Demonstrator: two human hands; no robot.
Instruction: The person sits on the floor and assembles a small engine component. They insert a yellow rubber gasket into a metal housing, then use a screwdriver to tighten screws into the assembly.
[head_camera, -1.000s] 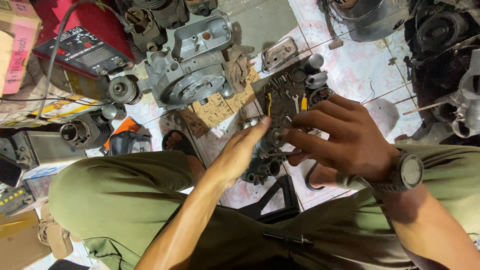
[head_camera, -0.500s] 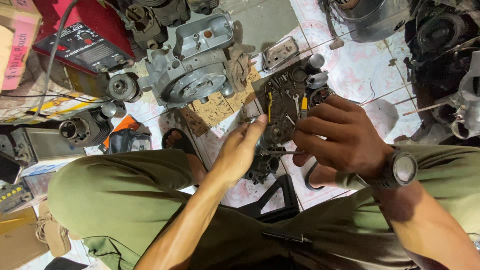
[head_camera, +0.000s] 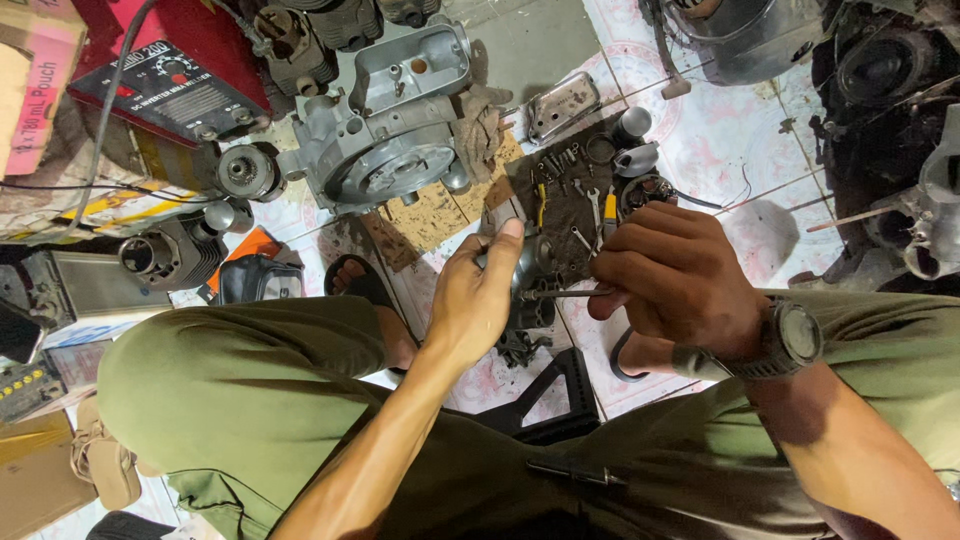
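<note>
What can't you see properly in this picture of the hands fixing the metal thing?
Head view, the only one:
- The small dark metal engine part: mostly hidden behind the left hand, so its shape is unclear.
- The thin metal tool shaft: its handle is hidden inside the right hand; its tip is lost against the part.
- The small tools on the dark mat: too small to identify.
- The grey metal bucket: cut off by the top edge.

even, fairly bright light falls from above onto the pale floor tiles (head_camera: 720, 150), with mild glare there. shadows are soft and short. the upper right corner sinks into darkness. wide-angle bending stretches the edges; the centre stays sharp.
</note>
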